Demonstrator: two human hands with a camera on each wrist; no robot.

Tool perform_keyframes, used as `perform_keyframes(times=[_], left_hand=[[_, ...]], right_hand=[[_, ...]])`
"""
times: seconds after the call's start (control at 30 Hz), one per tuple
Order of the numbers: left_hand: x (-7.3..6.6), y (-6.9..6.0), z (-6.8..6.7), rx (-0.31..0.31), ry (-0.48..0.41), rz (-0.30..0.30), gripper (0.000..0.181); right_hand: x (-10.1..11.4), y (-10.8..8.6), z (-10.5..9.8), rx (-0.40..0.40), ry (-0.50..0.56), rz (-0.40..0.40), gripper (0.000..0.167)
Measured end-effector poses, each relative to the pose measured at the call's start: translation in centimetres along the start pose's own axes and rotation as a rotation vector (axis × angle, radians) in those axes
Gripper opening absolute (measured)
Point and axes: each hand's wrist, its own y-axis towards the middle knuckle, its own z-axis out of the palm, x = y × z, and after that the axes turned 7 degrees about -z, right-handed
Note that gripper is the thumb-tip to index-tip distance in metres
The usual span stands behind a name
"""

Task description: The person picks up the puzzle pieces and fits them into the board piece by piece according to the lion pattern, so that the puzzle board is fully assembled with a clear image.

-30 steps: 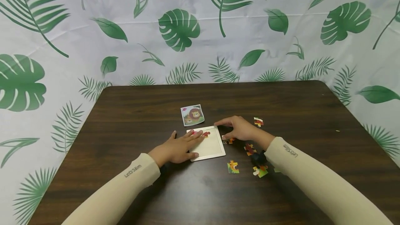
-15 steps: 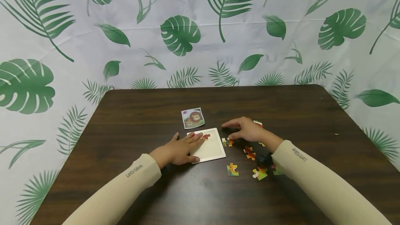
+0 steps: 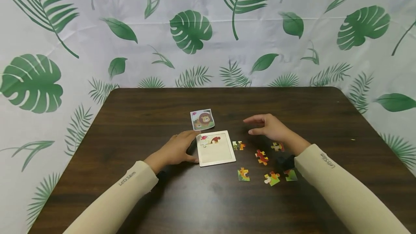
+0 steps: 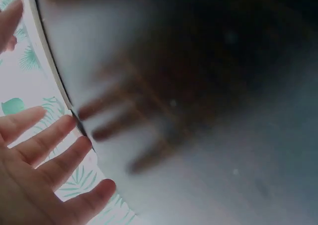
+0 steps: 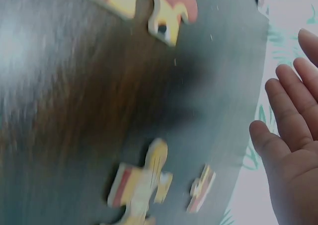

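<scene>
A white puzzle tray lies on the table, two joined-looking pieces in its upper part: one with a pink figure, one brown-red. My left hand is at the tray's left side, fingertips by its upper left corner and thumb by its lower left edge. In the left wrist view those fingers are extended and hold nothing. To the right of the tray, my right hand hovers with relaxed fingers and nothing in them. The right wrist view shows this hand apart from the loose puzzle pieces.
Several puzzle pieces lie right of the tray, among them a red one, a green-orange one and one nearer the front. A lion picture card lies behind the tray. Leaf-patterned cloth hangs behind the table.
My left hand has slid left off the tray's pieces to its left edge. My right hand has moved right and away from the tray, uncovering the piece beside it.
</scene>
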Motion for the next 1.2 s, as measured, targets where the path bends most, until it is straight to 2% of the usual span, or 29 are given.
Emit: perform_keyframes(times=[0.17,0.37,0.53,0.63,0.83,1.03,1.2], left_hand=[[0.2,-0.2,0.2,0.013,0.031,-0.035,0.092],[0.1,-0.2,0.1,0.026,0.096,-0.048,0.091],[0.0,-0.1,0.2,0.026,0.102,-0.047,0.091],[0.1,-0.1,0.3,0.028,0.088,-0.05,0.092],[0.3,0.1,0.3,0.052,0.015,-0.075,0.089],[0.4,0.2,0.3,0.056,-0.063,-0.079,0.086],[0.3,0.2,0.2,0.059,-0.08,-0.083,0.086]], right_hand=[[-0.8,-0.7,-1.1,-0.041,0.02,0.009,0.043],[-1.8,-1.6,-2.5,-0.078,0.022,0.043,0.046],[-2.9,-2.2,-3.7,-0.141,-0.049,0.098,0.048],[-3.7,-2.5,-4.2,-0.157,-0.141,0.126,0.049],[-4.8,-2.8,-4.2,-0.116,-0.264,0.158,0.057],[-5.0,-2.7,-3.8,-0.137,-0.292,0.144,0.053],[-4.8,-2.4,-3.5,-0.142,-0.298,0.122,0.047]])
